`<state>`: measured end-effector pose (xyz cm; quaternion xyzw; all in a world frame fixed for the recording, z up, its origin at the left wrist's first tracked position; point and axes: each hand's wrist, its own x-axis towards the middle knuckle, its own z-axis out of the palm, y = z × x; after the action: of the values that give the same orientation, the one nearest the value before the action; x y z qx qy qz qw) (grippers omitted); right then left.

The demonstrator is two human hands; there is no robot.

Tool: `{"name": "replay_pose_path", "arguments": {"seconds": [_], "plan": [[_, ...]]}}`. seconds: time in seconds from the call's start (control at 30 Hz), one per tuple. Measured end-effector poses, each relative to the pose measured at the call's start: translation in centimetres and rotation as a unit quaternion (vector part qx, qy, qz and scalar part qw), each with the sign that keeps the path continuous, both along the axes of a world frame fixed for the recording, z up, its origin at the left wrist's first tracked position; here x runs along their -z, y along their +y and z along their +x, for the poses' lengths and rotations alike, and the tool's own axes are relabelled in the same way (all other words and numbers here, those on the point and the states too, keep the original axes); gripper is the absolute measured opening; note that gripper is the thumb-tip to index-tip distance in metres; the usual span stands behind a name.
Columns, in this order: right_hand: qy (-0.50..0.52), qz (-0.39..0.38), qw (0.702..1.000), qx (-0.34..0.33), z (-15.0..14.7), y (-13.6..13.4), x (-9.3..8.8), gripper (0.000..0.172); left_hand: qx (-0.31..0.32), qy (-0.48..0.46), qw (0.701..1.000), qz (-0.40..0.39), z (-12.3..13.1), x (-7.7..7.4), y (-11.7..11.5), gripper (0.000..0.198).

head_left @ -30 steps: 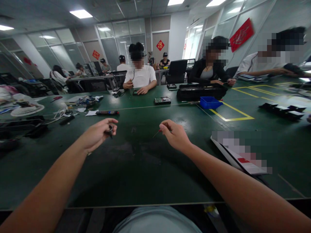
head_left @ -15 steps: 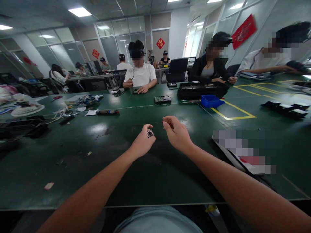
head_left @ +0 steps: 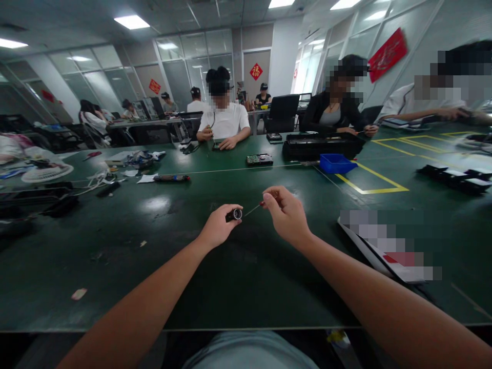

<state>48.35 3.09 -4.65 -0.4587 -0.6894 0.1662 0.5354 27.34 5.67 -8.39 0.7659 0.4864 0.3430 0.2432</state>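
My left hand (head_left: 218,225) is closed around a small black cylinder (head_left: 234,215) with a silvery ring at its open end. The ringed end faces right and toward me, and the rest lies hidden in my fingers. Opposite it, my right hand (head_left: 287,212) pinches a thin screwdriver (head_left: 252,209), whose reddish handle is mostly covered by the fingers. Its metal shaft slants down and left, with the tip close to the cylinder's ringed end. I cannot tell if they touch. Both hands are held above the green table (head_left: 246,287).
Across the table a person in white (head_left: 223,120) works. A circuit-board device (head_left: 259,160), a blue tray (head_left: 336,164) and a long black casing (head_left: 325,146) lie beyond my hands. A pen-like tool (head_left: 172,178) is at left, a pixelated flat item (head_left: 378,248) at right.
The cylinder in my left hand has turned to show more of its black side. The screwdriver has tilted from nearly level to pointing down and left, its tip closer to the cylinder.
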Motion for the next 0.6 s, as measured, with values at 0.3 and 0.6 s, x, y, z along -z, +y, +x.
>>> {"name": "replay_pose_path", "arguments": {"seconds": [0.3, 0.6], "plan": [[0.030, -0.017, 0.999, -0.030, -0.2, 0.5, 1.1, 0.019, 0.005, 0.013, 1.000, 0.022, 0.1, -0.2, -0.2, 0.037], [0.009, -0.048, 0.998, -0.033, -0.2, 0.5, 0.7, 0.020, 0.018, 0.011, 0.999, 0.035, -0.3, 0.4, 0.1, 0.038]]}}
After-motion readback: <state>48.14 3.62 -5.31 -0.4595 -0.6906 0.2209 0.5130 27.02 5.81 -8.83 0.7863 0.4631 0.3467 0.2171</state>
